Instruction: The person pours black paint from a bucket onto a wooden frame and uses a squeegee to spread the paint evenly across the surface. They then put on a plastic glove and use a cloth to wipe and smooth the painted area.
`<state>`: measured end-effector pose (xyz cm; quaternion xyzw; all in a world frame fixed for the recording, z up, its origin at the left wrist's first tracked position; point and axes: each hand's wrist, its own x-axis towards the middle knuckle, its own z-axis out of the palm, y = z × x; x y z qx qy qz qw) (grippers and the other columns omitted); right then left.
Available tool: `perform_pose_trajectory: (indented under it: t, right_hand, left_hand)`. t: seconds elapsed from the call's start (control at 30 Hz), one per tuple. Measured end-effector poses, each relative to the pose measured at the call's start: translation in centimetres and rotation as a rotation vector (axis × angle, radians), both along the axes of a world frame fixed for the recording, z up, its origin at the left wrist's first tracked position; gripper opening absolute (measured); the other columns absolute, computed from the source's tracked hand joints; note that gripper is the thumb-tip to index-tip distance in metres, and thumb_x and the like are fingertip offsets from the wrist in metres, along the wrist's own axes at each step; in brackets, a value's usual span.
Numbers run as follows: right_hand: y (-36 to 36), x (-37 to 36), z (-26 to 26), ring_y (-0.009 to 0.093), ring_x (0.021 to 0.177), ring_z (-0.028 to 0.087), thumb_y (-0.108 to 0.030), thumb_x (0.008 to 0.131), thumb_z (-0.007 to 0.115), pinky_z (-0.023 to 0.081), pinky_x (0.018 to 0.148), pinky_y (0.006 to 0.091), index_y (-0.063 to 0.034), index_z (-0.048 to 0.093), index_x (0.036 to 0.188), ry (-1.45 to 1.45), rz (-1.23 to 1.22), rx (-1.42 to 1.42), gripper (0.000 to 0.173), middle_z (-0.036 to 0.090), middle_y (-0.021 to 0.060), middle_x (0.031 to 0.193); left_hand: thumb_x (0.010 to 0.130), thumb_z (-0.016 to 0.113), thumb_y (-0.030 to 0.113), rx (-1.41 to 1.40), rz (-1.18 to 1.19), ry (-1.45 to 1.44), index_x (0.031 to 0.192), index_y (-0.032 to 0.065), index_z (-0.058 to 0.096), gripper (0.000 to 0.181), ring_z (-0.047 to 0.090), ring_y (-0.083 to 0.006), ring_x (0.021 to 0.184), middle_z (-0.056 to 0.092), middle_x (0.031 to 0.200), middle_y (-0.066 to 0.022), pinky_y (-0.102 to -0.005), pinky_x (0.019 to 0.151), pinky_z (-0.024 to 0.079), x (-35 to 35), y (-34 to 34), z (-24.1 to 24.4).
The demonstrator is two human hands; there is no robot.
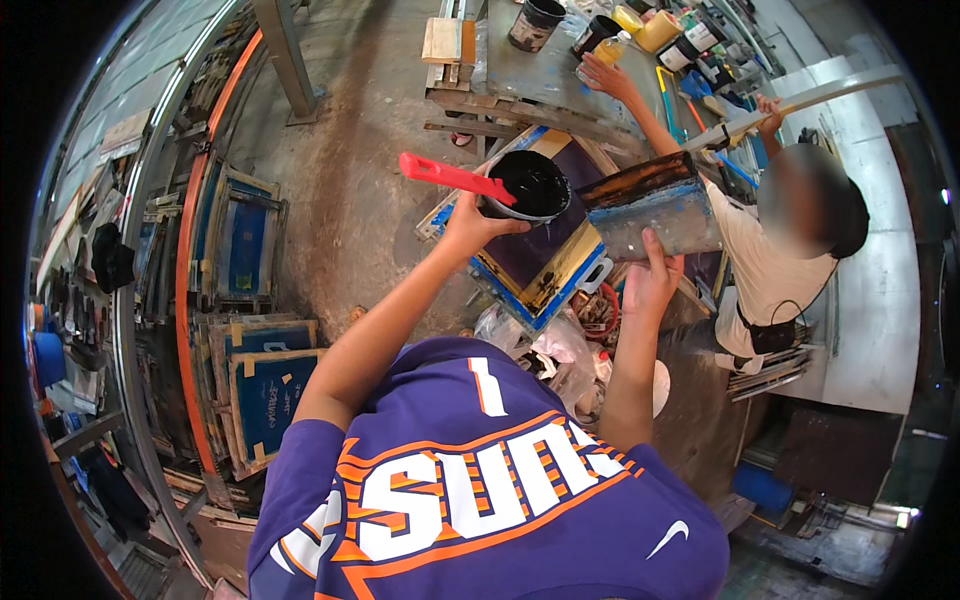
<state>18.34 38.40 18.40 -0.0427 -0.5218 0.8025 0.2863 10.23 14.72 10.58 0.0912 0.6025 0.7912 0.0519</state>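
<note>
My left hand (pixel 480 221) grips a bucket (pixel 553 218) of black ink (pixel 531 180) by its near side. A red-handled scraper or spatula (pixel 450 174) lies over the bucket's rim, its inner end against the ink-smeared inside. In my right hand (pixel 651 281) is a wide, flat ink-stained squeegee (pixel 654 234), thumb on its grey face; its far edge is dark and orange-brown. Beneath both hands lies a screen-printing frame (pixel 574 259) with dark purple mesh, blue-edged sides and black ink smears at its near corner. Part of the frame is hidden by the bucket and squeegee.
A co-worker (pixel 780 277) stands at right, one hand by a yellow bottle (pixel 611 49) on the worktable (pixel 525 82), the other on a long bar (pixel 825 96). Plastic bags (pixel 559 349) and a red basket (pixel 616 311) sit below the frame. Screens (pixel 274 397) stack at left.
</note>
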Motion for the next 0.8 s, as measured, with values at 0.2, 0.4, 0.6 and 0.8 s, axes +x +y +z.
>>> perform_pose_trajectory:
  t: [0.2, 0.4, 0.6, 0.8]
  right_hand:
    - [-1.3, 0.4, -0.3, 0.016, 0.104, 0.064, 0.006, 0.086, 0.071, 0.049, 0.094, 0.0331, -0.0029, 0.061, 0.119, -0.031, 0.01, -0.001, 0.036, 0.067, 0.0065, 0.116]
    - [-0.3, 1.0, -0.2, 0.014, 0.098, 0.065, 0.007, 0.085, 0.072, 0.049, 0.091, 0.03, -0.0014, 0.065, 0.112, -0.049, 0.01, 0.07, 0.029, 0.069, 0.0055, 0.11]
    - [-0.7, 0.9, -1.0, 0.014, 0.098, 0.065, 0.007, 0.084, 0.073, 0.05, 0.089, 0.0295, -0.0014, 0.066, 0.112, -0.07, 0.006, 0.118, 0.03, 0.07, 0.0067, 0.109]
    - [-0.3, 0.6, -2.8, 0.01, 0.096, 0.064, 0.0, 0.084, 0.076, 0.05, 0.086, 0.0262, -0.0002, 0.066, 0.112, -0.138, -0.015, 0.299, 0.03, 0.071, 0.0042, 0.106]
  left_hand:
    - [0.055, 0.094, 0.007, 0.062, 0.001, 0.041, 0.145, 0.0053, 0.042, 0.104, 0.052, -0.0209, 0.125, 0.057, 0.133, -0.0081, -0.0363, 0.108, 0.041, -0.4, 2.0, -0.2]
    - [0.054, 0.094, 0.005, 0.067, 0.065, 0.037, 0.145, 0.0046, 0.042, 0.105, 0.053, -0.0208, 0.124, 0.056, 0.134, -0.0083, -0.0376, 0.107, 0.042, -1.0, 0.9, -0.2]
    - [0.056, 0.094, 0.006, 0.054, 0.061, 0.092, 0.144, 0.0036, 0.043, 0.102, 0.053, -0.0213, 0.125, 0.056, 0.135, -0.0092, -0.0371, 0.107, 0.042, -0.8, 1.0, -1.1]
    - [0.057, 0.093, 0.006, -0.025, 0.103, 0.146, 0.144, 0.0051, 0.043, 0.101, 0.053, -0.0228, 0.124, 0.051, 0.136, -0.0096, -0.0373, 0.106, 0.043, -1.4, 1.8, 0.8]
